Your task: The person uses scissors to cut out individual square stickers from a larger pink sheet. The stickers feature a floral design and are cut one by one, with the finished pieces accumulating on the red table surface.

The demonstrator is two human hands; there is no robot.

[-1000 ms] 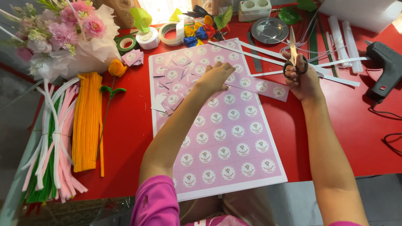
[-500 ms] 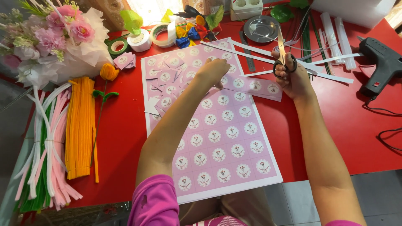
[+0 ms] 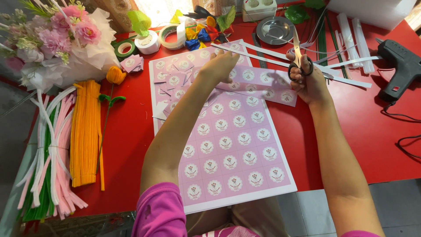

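1. My right hand [image 3: 309, 81] has its fingers through the black loops of a pair of scissors [image 3: 298, 57], blades pointing up and away from me, only slightly parted as far as I can tell.
2. My left hand [image 3: 219, 66] pinches the near end of a cut-off pink paper strip printed with round white labels [image 3: 258, 87]; the strip runs from that hand across to the scissors.
3. Under both hands lies the large pink sheet of round white labels [image 3: 232, 149], flat on the red table [image 3: 364, 131]. Most of it looks uncut: many full rows remain towards me.
4. Just left of my left hand sits a small heap of cut pink label squares [image 3: 173, 79], so I judge some are done and the strip in hand is not yet divided.
5. Beyond the scissors lie long white paper trimmings [image 3: 342, 70].
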